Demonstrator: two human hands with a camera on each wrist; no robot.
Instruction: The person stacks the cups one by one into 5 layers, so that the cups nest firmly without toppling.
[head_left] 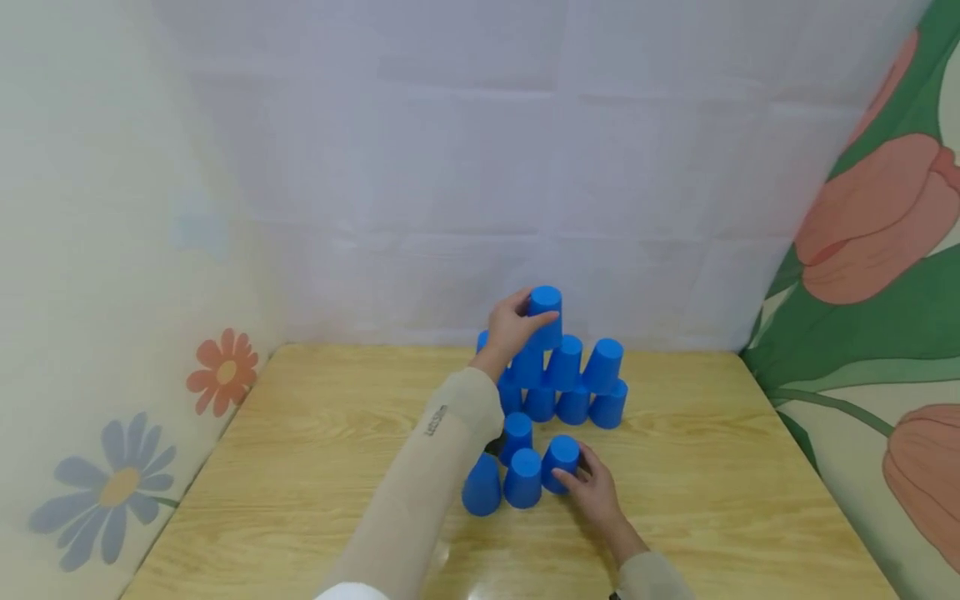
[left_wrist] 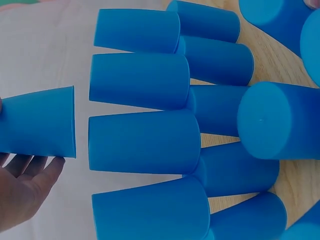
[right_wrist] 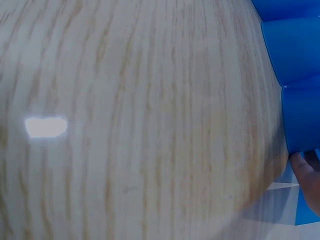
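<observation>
My left hand grips an upside-down blue cup above two stacked rows of upside-down blue cups. In the left wrist view, a gap separates the held cup from the upper row, and the left hand's fingers lie along its side. Nearer on the table, my right hand holds the right side of another blue cup, between thumb and fingers. In the right wrist view, the right hand touches a cup at the edge.
Several blue cups stand in front of the stacked rows, among them one at the front left, one in the middle and one behind. A white cloth hangs behind the wooden table; flower-printed sheets flank it.
</observation>
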